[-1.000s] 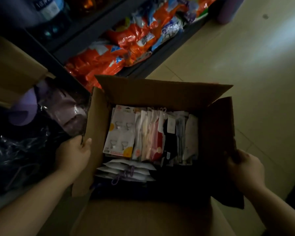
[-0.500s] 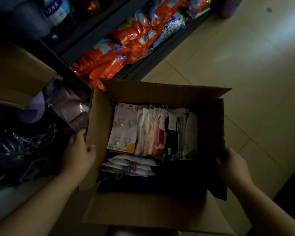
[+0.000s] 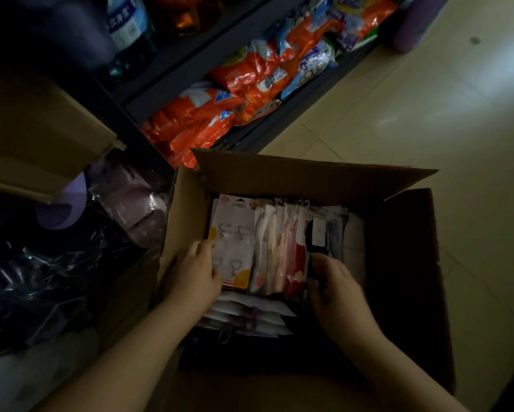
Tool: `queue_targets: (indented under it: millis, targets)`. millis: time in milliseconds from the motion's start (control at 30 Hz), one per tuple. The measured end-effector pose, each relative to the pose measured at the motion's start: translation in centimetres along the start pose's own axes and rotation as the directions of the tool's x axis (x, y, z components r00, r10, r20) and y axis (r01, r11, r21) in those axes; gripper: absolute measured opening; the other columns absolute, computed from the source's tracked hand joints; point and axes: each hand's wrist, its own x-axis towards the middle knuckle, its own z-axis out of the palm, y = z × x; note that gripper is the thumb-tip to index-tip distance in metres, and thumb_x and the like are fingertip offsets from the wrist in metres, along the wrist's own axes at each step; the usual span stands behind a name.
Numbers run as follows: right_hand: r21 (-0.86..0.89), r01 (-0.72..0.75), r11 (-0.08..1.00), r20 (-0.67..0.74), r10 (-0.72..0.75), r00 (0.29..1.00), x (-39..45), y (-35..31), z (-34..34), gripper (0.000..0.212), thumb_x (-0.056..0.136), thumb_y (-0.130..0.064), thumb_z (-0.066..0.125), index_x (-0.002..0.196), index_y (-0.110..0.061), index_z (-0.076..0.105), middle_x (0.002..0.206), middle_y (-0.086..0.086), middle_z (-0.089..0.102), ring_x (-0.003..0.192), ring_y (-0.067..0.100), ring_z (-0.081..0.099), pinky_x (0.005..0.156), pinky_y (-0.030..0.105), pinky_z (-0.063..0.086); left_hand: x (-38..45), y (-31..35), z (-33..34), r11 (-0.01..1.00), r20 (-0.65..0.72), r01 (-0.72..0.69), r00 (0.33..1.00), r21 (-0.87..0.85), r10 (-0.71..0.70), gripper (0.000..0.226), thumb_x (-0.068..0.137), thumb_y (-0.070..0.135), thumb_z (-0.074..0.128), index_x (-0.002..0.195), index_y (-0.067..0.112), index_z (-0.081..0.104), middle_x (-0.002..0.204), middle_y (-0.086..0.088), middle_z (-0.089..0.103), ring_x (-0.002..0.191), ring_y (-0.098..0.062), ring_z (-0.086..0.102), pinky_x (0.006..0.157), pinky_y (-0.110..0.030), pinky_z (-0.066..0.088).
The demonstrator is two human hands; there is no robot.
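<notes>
An open cardboard box (image 3: 315, 176) stands on the floor, its flaps spread out. Inside stands a row of flat retail packets (image 3: 282, 248), white, pink, red and black. A white carded packet (image 3: 233, 233) leans at the row's left end. Several white pouches (image 3: 249, 316) lie flat in front of the row. My left hand (image 3: 194, 275) is inside the box, fingers on the left edge of the white carded packet. My right hand (image 3: 336, 295) is at the row's right part, fingers curled round the dark packets there.
A dark shelf (image 3: 190, 72) at the back holds orange and blue snack bags (image 3: 249, 84) and a water bottle (image 3: 128, 28). Another cardboard box (image 3: 35, 135) and dark plastic-wrapped goods (image 3: 41, 278) lie on the left. Tiled floor (image 3: 443, 114) spreads to the right.
Both hands let go of the box's side flaps and moved inward into the box, onto the two ends of the packet row. The view came closer.
</notes>
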Motion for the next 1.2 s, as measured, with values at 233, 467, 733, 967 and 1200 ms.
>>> queue_targets:
  millis: [233, 467, 733, 967, 1200]
  targets:
    - [-0.022, -0.056, 0.998, 0.323, 0.060, 0.945, 11.9, -3.9, 12.5, 0.050, 0.097, -0.020, 0.048, 0.144, -0.008, 0.035, 0.142, 0.011, 0.044, 0.128, 0.027, 0.046, 0.102, 0.027, 0.038, 2.2, -3.6, 1.5, 0.995, -0.034, -0.086, 0.996, -0.059, 0.085, 0.046, 0.091, 0.014, 0.056, 0.135, 0.012, 0.045, 0.140, -0.005, 0.040, 0.125, -0.024, 0.043, 0.100, -0.029, 0.035]
    - [0.176, -0.446, 0.877, 0.090, 0.437, 0.895, 13.5, -2.4, 17.1, 0.087, 0.073, -0.056, 0.072, 0.134, -0.001, 0.042, 0.129, 0.014, 0.055, 0.117, 0.031, 0.056, 0.090, 0.034, 0.047, 0.0, -8.8, 1.2, 0.974, -0.093, -0.082, 0.994, -0.212, 0.064, 0.036, 0.086, 0.005, 0.061, 0.121, 0.010, 0.058, 0.126, -0.003, 0.050, 0.105, -0.024, 0.059, 0.089, -0.036, 0.049]
    - [0.466, -0.502, 0.729, 0.113, 0.514, 0.850, 13.9, -2.0, 17.1, 0.058, 0.068, -0.031, 0.085, 0.114, -0.008, 0.059, 0.113, 0.011, 0.066, 0.101, 0.028, 0.064, 0.085, 0.038, 0.054, -0.2, -9.0, 1.4, 0.961, -0.072, -0.054, 0.997, -0.270, 0.036, 0.037, 0.089, 0.012, 0.060, 0.124, 0.020, 0.055, 0.124, 0.009, 0.047, 0.108, -0.013, 0.055, 0.093, -0.032, 0.048]
    - [0.525, -0.394, 0.754, 0.151, 0.374, 0.915, 12.1, -2.9, 17.5, 0.047, 0.084, -0.013, 0.070, 0.126, -0.009, 0.050, 0.123, 0.011, 0.060, 0.109, 0.028, 0.059, 0.094, 0.040, 0.051, -0.2, -8.9, 1.6, 0.967, -0.054, -0.061, 0.997, -0.247, 0.050, 0.028, 0.088, 0.009, 0.060, 0.116, 0.012, 0.060, 0.114, 0.009, 0.048, 0.103, -0.017, 0.057, 0.088, -0.032, 0.048]
    - [0.650, -0.356, 0.671, 0.173, 0.327, 0.929, 9.4, -4.9, 11.8, 0.030, 0.090, -0.009, 0.059, 0.116, -0.020, 0.050, 0.110, 0.005, 0.062, 0.098, 0.025, 0.064, 0.086, 0.042, 0.055, -0.3, -6.5, 0.6, 0.768, 0.090, 0.178, 0.984, -0.615, -0.155, 0.036, 0.088, 0.007, 0.063, 0.104, 0.036, 0.047, 0.116, 0.001, 0.058, 0.099, -0.009, 0.058, 0.077, -0.018, 0.044]
